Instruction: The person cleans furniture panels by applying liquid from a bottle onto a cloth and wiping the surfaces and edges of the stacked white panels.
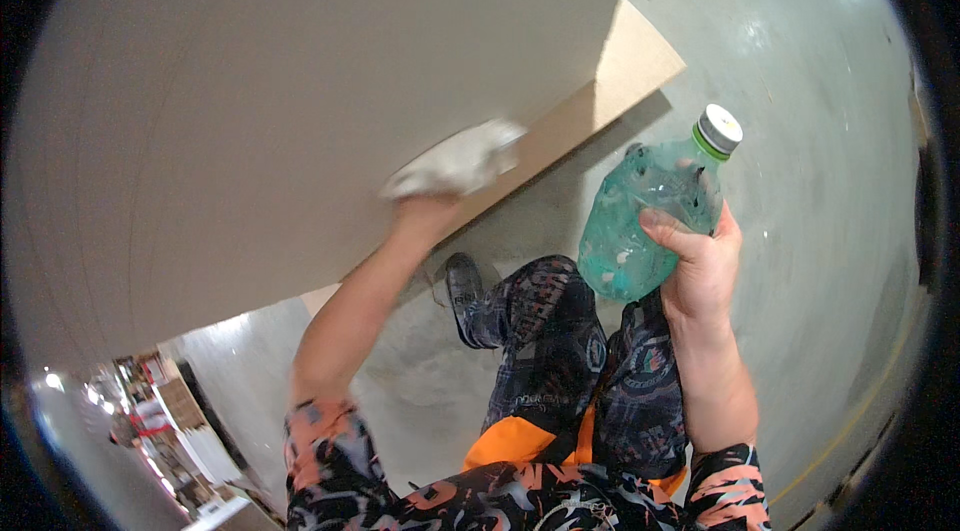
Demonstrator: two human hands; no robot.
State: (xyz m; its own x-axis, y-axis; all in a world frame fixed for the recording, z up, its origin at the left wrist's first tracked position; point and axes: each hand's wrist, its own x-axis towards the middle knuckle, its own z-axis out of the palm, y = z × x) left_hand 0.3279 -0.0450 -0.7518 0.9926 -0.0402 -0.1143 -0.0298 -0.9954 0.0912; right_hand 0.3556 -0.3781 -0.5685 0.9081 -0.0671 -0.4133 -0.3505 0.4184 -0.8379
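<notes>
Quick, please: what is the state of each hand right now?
Left hand: pressed on a white cloth against the large board; grip cannot be told.
Right hand: closed around a green bottle.

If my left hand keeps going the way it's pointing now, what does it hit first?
The left hand already presses a white cloth against the big pale board. Pointing up and right along it, it would likely just slide over the board toward its far edge; nothing else shows in that line, though depth is unclear.

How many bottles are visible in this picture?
1: a green plastic bottle with a white cap, held in the right hand above the floor. Others may be hidden behind the large board.
</notes>
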